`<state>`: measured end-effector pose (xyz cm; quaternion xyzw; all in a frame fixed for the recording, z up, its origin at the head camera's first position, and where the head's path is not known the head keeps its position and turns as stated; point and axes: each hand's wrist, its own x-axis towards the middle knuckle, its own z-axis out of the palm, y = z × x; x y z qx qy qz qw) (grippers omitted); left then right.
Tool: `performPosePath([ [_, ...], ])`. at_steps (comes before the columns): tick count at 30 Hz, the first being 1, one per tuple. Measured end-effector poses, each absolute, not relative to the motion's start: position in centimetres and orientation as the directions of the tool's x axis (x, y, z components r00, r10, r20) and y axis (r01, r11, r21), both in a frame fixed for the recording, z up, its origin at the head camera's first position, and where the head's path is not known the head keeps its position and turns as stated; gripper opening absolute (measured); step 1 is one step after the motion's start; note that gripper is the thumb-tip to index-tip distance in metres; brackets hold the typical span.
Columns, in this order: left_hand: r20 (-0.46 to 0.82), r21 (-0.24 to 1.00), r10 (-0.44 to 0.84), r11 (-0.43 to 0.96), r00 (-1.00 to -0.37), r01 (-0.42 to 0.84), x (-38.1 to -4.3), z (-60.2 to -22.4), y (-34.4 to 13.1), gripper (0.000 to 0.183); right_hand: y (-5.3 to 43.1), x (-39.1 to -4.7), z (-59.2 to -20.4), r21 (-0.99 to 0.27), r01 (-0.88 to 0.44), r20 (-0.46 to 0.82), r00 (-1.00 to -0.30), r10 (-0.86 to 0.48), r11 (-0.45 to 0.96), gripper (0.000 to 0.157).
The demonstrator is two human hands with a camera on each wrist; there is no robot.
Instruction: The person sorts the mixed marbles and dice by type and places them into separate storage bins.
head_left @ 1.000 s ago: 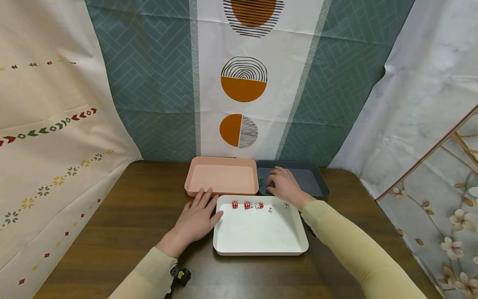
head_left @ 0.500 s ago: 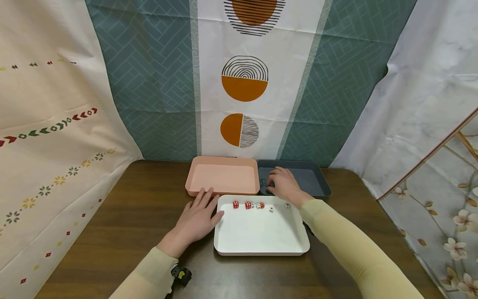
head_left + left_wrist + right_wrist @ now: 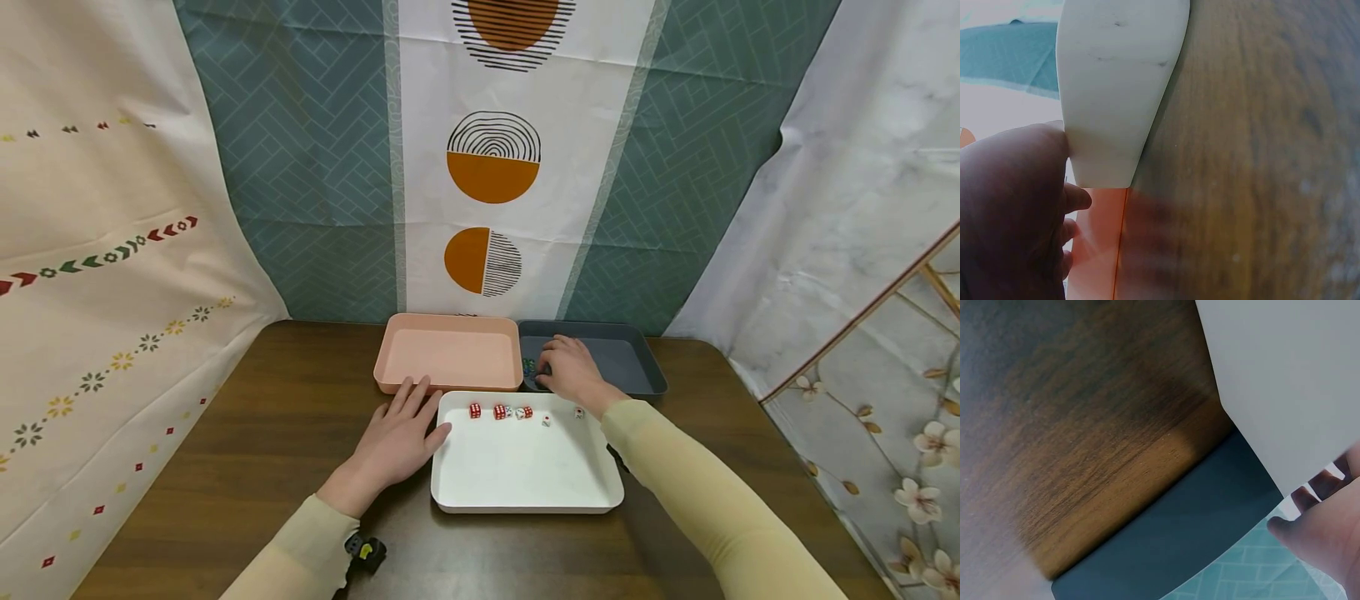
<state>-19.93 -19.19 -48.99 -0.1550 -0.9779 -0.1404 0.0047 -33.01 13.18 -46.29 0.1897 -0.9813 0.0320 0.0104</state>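
In the head view my right hand (image 3: 573, 372) reaches into the dark grey tray (image 3: 633, 358), its fingers bent down beside several small green and blue dice (image 3: 529, 367). A dark spot shows between thumb and fingers, too small to tell whether it is a die. My left hand (image 3: 400, 433) lies with spread fingers, fingertips at the front of the pink tray (image 3: 450, 346) and thumb at the white tray's (image 3: 525, 475) left rim. Inside the white tray, along its far side, are red dice (image 3: 475, 411) and white dice (image 3: 546, 421).
The white tray stands in front of the pink and dark trays, which sit side by side at the back of the wooden table (image 3: 300, 392). A patterned cloth (image 3: 337, 208) hangs right behind them. My right forearm crosses the white tray's right corner.
The whole head view has shifted slightly. Both hands keep nearly the same place, and the red and white dice lie as before.
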Motion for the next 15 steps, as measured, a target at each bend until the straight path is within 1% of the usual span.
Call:
performPosePath([
  [7, 0.048, 0.279, 0.300, 0.912, -0.953, 0.301, -19.97, -49.03, -19.18, 0.072, 13.07, -33.08, -46.31, -0.053, -0.368, 0.034, -0.930, -0.367, 0.928, 0.012],
  [15, 0.051, 0.275, 0.297, 0.914, -0.953, 0.300, -20.00, -49.04, -19.15, 0.072, 13.11, -32.97, -46.20, -0.057, -0.362, 0.031, -0.932, -0.360, 0.931, 0.014],
])
